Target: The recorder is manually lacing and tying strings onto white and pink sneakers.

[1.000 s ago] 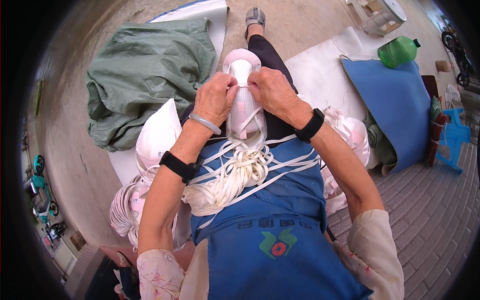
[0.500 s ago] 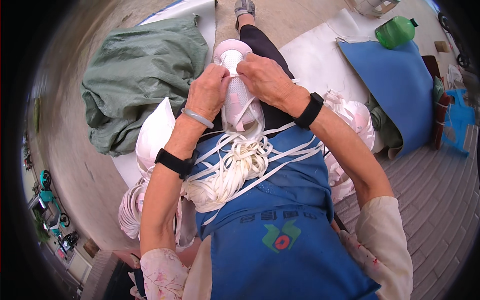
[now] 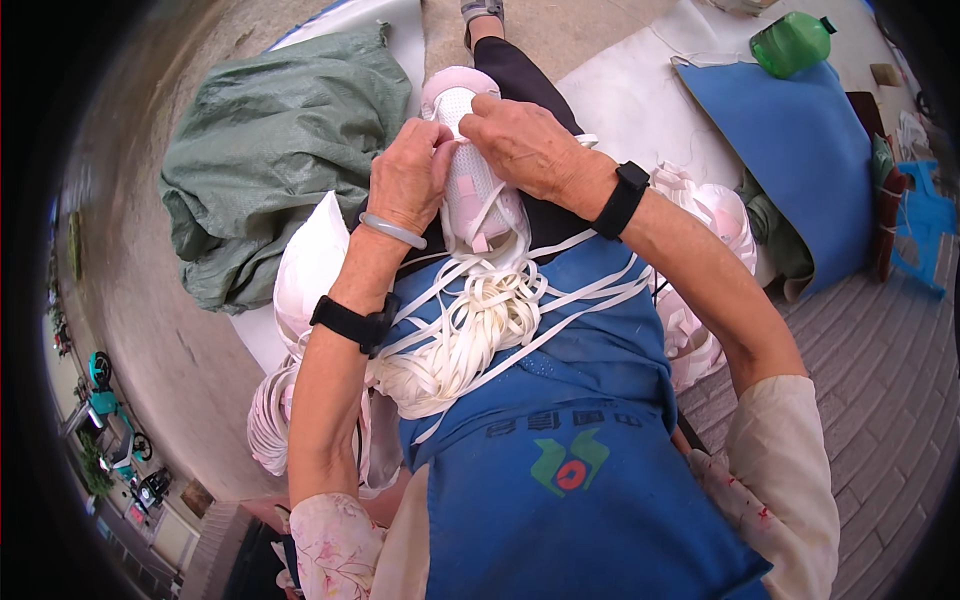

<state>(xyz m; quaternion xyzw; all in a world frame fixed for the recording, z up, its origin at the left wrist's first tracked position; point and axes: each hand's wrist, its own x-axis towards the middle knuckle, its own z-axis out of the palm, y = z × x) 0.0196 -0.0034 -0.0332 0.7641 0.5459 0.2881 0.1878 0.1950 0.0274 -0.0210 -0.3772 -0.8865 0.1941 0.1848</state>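
A pink and white mesh shoe upper (image 3: 480,208) lies over my lap, its pink padded end pointing away from me. My left hand (image 3: 408,175) is closed at the left edge of its opening, thumb and fingers pinched on a white shoelace. From the right, my right hand (image 3: 525,145) bends over the upper with its fingertips pinched together on the lace; a loose lace end (image 3: 588,140) sticks out beside it. The fingertips partly hide the lace holes. A tangled bundle of white laces (image 3: 480,325) rests on my blue apron (image 3: 530,430), just below the upper.
Stacks of pink and white shoe parts (image 3: 270,415) sit by my left forearm, and more shoe parts (image 3: 695,330) by my right. A green woven sack (image 3: 285,165) lies at left. Farther right are a blue sheet (image 3: 785,165), a green bottle (image 3: 792,45) and a blue plastic stool (image 3: 918,225).
The view has shifted slightly, and both hands with the shoe upper sit a little higher and farther left in it. Both hands keep their pinch at the opening.
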